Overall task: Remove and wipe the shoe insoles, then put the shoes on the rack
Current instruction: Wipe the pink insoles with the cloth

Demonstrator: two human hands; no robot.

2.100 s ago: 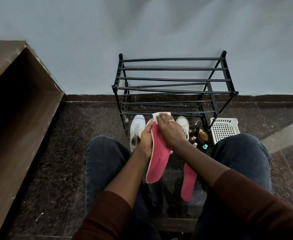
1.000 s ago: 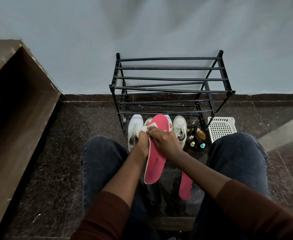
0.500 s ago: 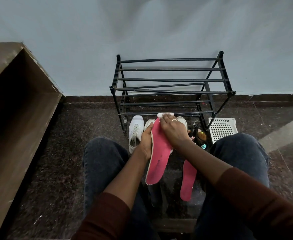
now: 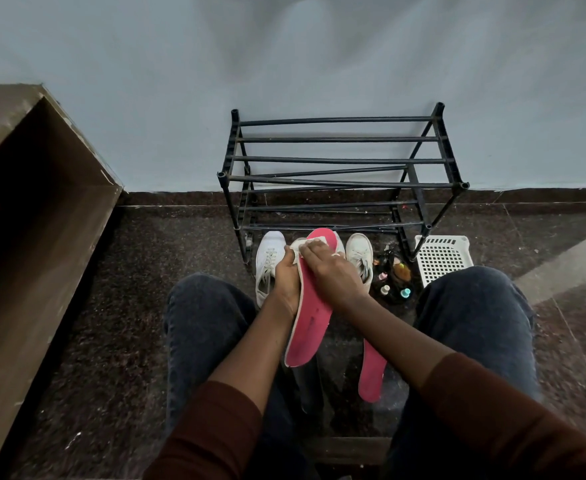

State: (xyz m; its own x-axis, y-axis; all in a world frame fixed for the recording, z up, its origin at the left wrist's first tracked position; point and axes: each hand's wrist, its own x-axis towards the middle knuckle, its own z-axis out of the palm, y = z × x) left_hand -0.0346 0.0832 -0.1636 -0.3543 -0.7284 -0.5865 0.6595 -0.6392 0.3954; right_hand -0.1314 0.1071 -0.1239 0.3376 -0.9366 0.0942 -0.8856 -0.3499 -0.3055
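The pink insole (image 4: pixel 310 317) is held up above the floor between the person's knees. The left hand (image 4: pixel 286 280) grips its left edge from behind, and the right hand (image 4: pixel 331 273) presses a white cloth (image 4: pixel 307 244) flat on its upper part. A second pink insole (image 4: pixel 371 372) lies on the dark floor (image 4: pixel 111 306). Two white shoes (image 4: pixel 267 261) stand before the empty black rack (image 4: pixel 340 171), with a white basket (image 4: pixel 442 256) just beside it.

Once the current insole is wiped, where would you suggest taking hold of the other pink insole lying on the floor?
I would probably pinch the second insole at its near, rounded end, coming from above with the right hand. It lies flat on the floor by the right leg, so only its thin edge offers a hold; its far end is hidden under the right forearm.
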